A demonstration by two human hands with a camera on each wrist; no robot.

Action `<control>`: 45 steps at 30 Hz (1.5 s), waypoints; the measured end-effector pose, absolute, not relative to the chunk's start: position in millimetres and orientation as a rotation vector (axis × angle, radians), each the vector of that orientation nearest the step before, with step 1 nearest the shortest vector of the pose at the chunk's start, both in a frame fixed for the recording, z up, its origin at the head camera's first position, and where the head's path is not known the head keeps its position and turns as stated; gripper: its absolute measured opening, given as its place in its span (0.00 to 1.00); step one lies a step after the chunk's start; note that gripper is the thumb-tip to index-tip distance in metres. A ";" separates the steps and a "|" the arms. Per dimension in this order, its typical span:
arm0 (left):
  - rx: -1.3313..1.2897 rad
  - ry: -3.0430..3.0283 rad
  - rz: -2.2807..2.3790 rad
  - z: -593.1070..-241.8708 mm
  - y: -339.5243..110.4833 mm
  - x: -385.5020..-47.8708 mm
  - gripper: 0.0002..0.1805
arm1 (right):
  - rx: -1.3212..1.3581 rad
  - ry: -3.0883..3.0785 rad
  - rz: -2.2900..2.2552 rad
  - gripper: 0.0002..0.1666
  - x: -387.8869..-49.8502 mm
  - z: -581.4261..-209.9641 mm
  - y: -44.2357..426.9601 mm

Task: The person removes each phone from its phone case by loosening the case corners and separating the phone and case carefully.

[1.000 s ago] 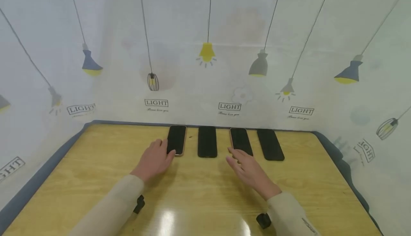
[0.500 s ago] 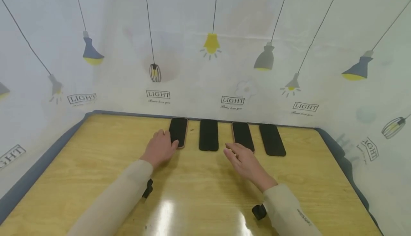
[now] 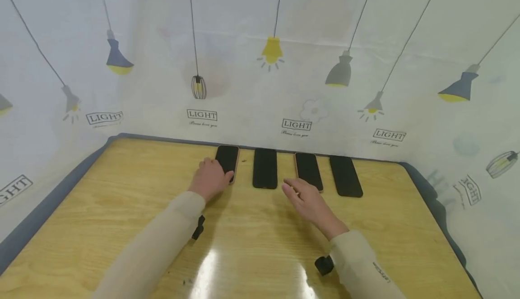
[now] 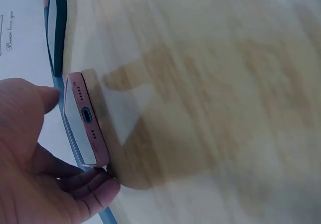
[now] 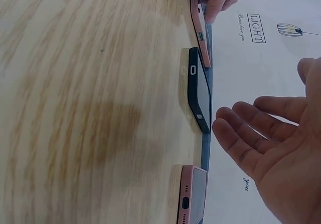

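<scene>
Several dark-screened smartphones lie in a row along the table's far edge. The leftmost has a pink case (image 3: 228,156); my left hand (image 3: 211,179) is at its near left corner. In the left wrist view, bent fingers (image 4: 103,196) touch the side of that pink phone (image 4: 89,121), while the thumb stands over the screen, apparently apart from it. My right hand (image 3: 310,202) hovers in front of another pink-cased phone (image 3: 308,171), holding nothing, its fingers extended and spread from the thumb. A black phone (image 3: 265,168) lies between the hands, and a second black phone (image 3: 346,176) is at the far right.
A wooden table (image 3: 252,240) carries the phones. Behind and beside it hangs a white cloth (image 3: 239,59) printed with lamps and "LIGHT" labels. Dark blue edging (image 3: 57,195) runs round the tabletop. A black wrist device (image 3: 324,265) sits by the right sleeve.
The head view has tilted down a little. My left hand's fingers have bent more at the leftmost phone's side. The right hand stays nearly in place, and the phones keep their positions.
</scene>
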State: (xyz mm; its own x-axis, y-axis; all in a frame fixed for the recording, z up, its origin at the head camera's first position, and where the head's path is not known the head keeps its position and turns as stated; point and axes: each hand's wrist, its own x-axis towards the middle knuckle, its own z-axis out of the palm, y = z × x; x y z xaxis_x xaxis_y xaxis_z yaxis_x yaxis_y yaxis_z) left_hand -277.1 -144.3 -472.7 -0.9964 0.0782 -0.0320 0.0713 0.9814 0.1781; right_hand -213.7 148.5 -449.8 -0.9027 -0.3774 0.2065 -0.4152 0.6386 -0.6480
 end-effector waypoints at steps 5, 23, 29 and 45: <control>0.173 3.110 0.077 -470.6 -139.5 -277.8 0.41 | 0.649 -2.803 1.152 0.25 -214.6 -452.3 145.4; -0.161 3.002 0.399 -455.8 -134.6 -282.5 0.39 | 0.650 -2.708 1.191 0.21 -217.6 -448.9 138.2; -0.235 2.947 0.545 -457.1 -137.8 -282.4 0.41 | 0.620 -2.719 1.233 0.21 -218.2 -448.8 136.1; -0.221 2.905 0.683 -453.6 -135.9 -259.9 0.30 | 0.593 -2.741 1.289 0.21 -212.1 -442.3 131.0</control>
